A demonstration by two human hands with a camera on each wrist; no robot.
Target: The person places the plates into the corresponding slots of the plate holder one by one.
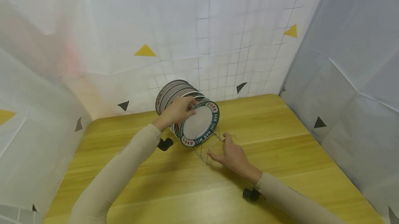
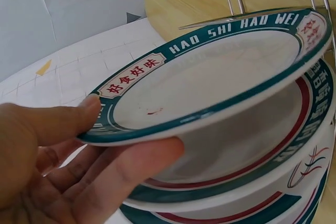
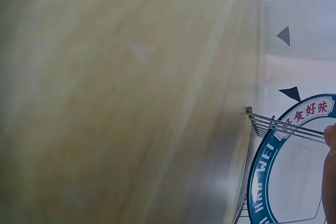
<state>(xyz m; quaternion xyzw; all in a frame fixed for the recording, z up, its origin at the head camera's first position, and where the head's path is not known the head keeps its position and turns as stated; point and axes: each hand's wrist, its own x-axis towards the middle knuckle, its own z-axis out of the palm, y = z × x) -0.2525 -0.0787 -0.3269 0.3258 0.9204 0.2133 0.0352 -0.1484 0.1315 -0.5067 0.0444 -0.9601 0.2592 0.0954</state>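
My left hand (image 1: pixel 177 110) pinches the upper left rim of the front plate (image 1: pixel 197 123), thumb on its face and fingers behind. This plate is round and white, with a green rim lettered HAO SHI HAO WEI and red characters. It leans on edge in a wire plate rack (image 1: pixel 200 155). In the left wrist view a second plate (image 2: pixel 286 106) with a red inner ring stands right behind it. My right hand (image 1: pixel 235 156) holds the near end of the rack, thumb and fingers spread to its two sides. Only one finger (image 3: pixel 329 182) shows in the right wrist view.
Several more plates (image 1: pixel 165 96) stand in a row behind, toward the back wall. The wooden table (image 1: pixel 265 123) meets white sheet walls (image 1: pixel 124 78) at the back and sides. Black wrist cameras (image 1: pixel 165 144) sit under both forearms.
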